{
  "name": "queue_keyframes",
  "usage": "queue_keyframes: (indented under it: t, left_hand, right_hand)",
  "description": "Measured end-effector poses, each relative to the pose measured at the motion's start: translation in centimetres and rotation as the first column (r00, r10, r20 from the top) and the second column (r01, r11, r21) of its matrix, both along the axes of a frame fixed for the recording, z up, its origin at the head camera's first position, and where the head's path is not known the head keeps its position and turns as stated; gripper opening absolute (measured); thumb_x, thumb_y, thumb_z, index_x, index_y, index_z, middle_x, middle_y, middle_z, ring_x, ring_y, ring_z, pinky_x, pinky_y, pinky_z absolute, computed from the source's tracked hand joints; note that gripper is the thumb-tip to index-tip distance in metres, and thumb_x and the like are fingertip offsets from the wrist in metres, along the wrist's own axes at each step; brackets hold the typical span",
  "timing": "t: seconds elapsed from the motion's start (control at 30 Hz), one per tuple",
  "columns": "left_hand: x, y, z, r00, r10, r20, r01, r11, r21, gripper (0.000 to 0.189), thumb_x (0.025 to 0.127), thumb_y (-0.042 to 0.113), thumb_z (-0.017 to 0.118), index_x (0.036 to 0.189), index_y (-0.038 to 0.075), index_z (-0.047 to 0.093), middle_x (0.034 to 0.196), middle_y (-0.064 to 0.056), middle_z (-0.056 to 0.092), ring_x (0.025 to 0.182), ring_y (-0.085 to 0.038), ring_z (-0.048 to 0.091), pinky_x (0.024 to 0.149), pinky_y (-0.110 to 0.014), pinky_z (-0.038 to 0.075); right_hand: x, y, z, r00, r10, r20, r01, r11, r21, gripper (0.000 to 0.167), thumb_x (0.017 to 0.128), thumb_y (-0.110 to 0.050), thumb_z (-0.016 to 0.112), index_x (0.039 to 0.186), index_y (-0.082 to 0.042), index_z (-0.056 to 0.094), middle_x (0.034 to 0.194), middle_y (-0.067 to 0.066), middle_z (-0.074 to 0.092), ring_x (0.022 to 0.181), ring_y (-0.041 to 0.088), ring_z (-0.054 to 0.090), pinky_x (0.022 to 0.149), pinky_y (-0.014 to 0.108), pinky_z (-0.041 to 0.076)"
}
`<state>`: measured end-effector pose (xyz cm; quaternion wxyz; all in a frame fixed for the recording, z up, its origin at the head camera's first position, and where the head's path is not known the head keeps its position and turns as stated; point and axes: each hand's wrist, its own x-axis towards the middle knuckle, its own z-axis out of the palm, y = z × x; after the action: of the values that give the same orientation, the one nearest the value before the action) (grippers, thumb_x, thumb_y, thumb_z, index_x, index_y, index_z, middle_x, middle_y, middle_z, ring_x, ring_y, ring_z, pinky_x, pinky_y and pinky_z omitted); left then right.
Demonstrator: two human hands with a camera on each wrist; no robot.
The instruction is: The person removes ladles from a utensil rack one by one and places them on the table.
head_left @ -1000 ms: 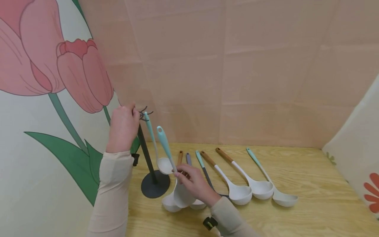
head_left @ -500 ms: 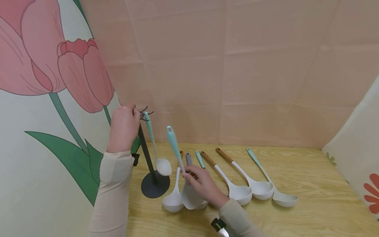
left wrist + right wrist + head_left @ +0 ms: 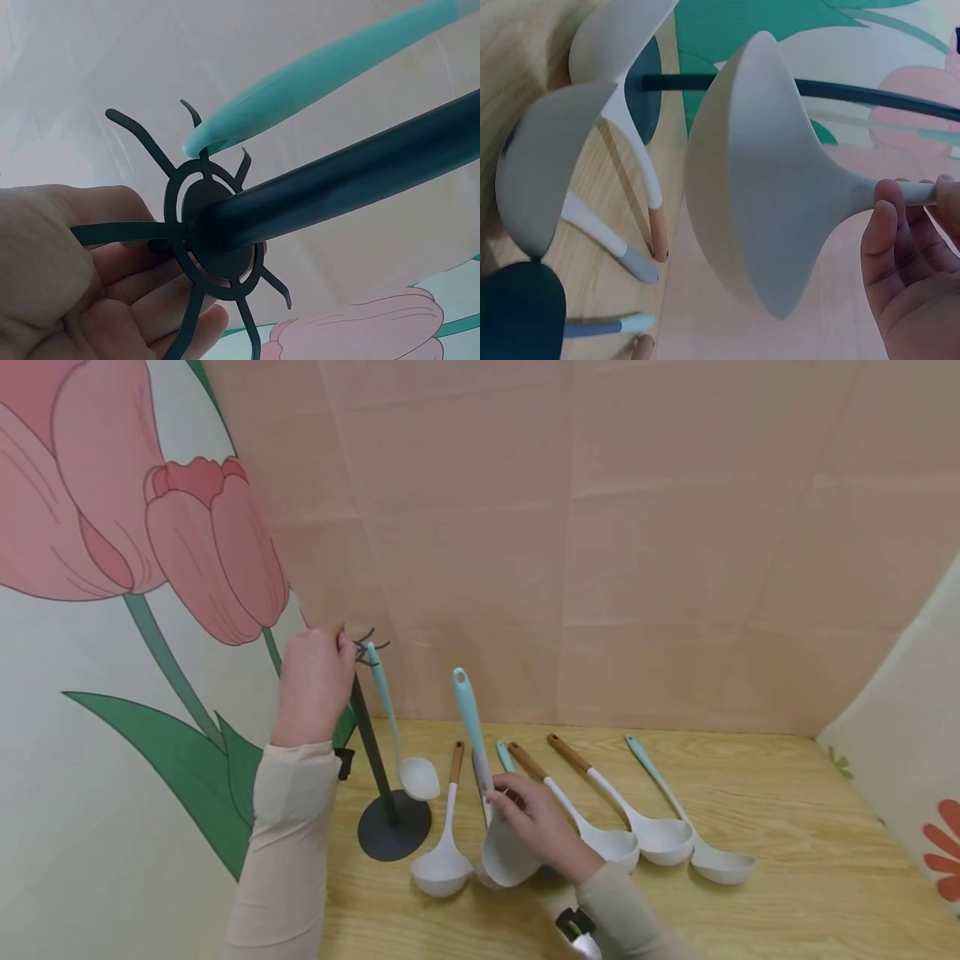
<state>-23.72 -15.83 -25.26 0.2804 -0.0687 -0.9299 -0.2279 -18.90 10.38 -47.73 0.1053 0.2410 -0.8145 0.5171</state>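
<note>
My left hand (image 3: 313, 685) grips the top of a black utensil stand (image 3: 372, 752), its fingers curled behind the hook ring (image 3: 174, 196) in the left wrist view. From one hook hangs a ladle (image 3: 418, 778) with a turquoise handle (image 3: 300, 86) and a white bowl. My right hand (image 3: 542, 827) pinches the white neck of a second turquoise-handled ladle (image 3: 467, 706), held upright with its bowl down. In the right wrist view, this ladle's pale bowl (image 3: 772, 180) fills the middle and the fingers (image 3: 885, 232) close round its neck.
Several ladles lie in a row on the wooden table (image 3: 810, 827): a brown-handled one (image 3: 442, 868) near the stand, two more brown-handled (image 3: 611, 852) (image 3: 663, 842), and a turquoise-handled one (image 3: 722, 865) at right. Others are partly hidden behind my right hand. A tulip-print backdrop (image 3: 210, 552) stands left.
My right hand has moved to the right with the upright ladle, uncovering the brown-handled ladle near the stand. The hanging ladle has swayed and turned a little. My left hand stays put.
</note>
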Motion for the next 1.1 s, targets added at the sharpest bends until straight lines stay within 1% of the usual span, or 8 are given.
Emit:
queue_keyframes:
  t: [0.13,0.33,0.5,0.7,0.97,1.1]
  left_hand:
    - [0.0,0.1,0.0,1.000,0.004,0.006,-0.004,1.000,0.004,0.029,0.102,0.006,0.043,0.110,-0.007,0.068,0.092,-0.026,0.069,0.067,-0.032,0.059,0.057,-0.039,0.048]
    - [0.1,0.2,0.1,1.000,0.019,0.019,-0.019,1.000,0.004,0.032,0.102,0.007,0.044,0.121,-0.006,0.067,0.103,-0.027,0.069,0.068,-0.032,0.060,0.058,-0.039,0.048]
    - [0.1,0.1,0.1,1.000,0.022,0.017,-0.022,1.000,0.005,0.032,0.102,0.007,0.044,0.119,-0.006,0.067,0.101,-0.027,0.070,0.067,-0.031,0.059,0.058,-0.039,0.048]
    - [0.0,0.2,0.0,0.999,0.022,0.025,-0.022,1.000,0.006,0.031,0.103,0.008,0.043,0.112,-0.006,0.068,0.095,-0.025,0.069,0.066,-0.031,0.059,0.057,-0.039,0.048]
    - [0.0,0.1,-0.1,0.999,0.020,0.034,-0.020,1.000,0.012,0.031,0.103,0.009,0.043,0.114,-0.006,0.068,0.096,-0.024,0.070,0.065,-0.030,0.059,0.056,-0.039,0.048]
    - [0.0,0.1,0.0,0.999,0.016,0.035,-0.017,1.000,0.016,0.032,0.103,0.009,0.043,0.118,-0.006,0.067,0.100,-0.025,0.070,0.068,-0.031,0.060,0.058,-0.039,0.049]
  right_hand:
    - [0.0,0.9,0.1,0.999,-0.033,0.003,0.033,0.999,0.004,0.017,0.102,-0.024,0.059,0.108,-0.013,0.070,0.080,0.000,0.066,0.069,0.012,0.062,0.060,0.026,0.052]
    - [0.2,1.9,0.1,0.999,-0.033,0.016,0.033,0.999,0.011,0.018,0.103,-0.023,0.057,0.107,-0.011,0.069,0.080,0.001,0.065,0.071,0.012,0.061,0.059,0.027,0.052]
    - [0.4,2.7,-0.4,0.997,-0.065,0.041,0.063,0.997,0.037,0.019,0.103,-0.027,0.055,0.110,-0.016,0.069,0.078,-0.001,0.063,0.070,0.009,0.060,0.060,0.027,0.052]
    - [0.6,3.8,-1.0,0.996,-0.083,0.024,0.082,0.996,0.016,0.018,0.103,-0.027,0.056,0.110,-0.017,0.069,0.078,-0.002,0.064,0.069,0.010,0.060,0.061,0.027,0.053]
    - [1.1,5.4,-1.0,0.994,-0.096,0.048,0.096,0.995,0.021,0.014,0.104,-0.026,0.055,0.107,-0.021,0.067,0.082,0.000,0.065,0.071,0.012,0.061,0.062,0.028,0.053]
    - [1.4,6.4,-0.9,0.994,-0.104,0.021,0.103,0.994,0.020,0.013,0.104,-0.020,0.053,0.108,-0.017,0.066,0.080,0.001,0.063,0.069,0.012,0.060,0.061,0.028,0.052]
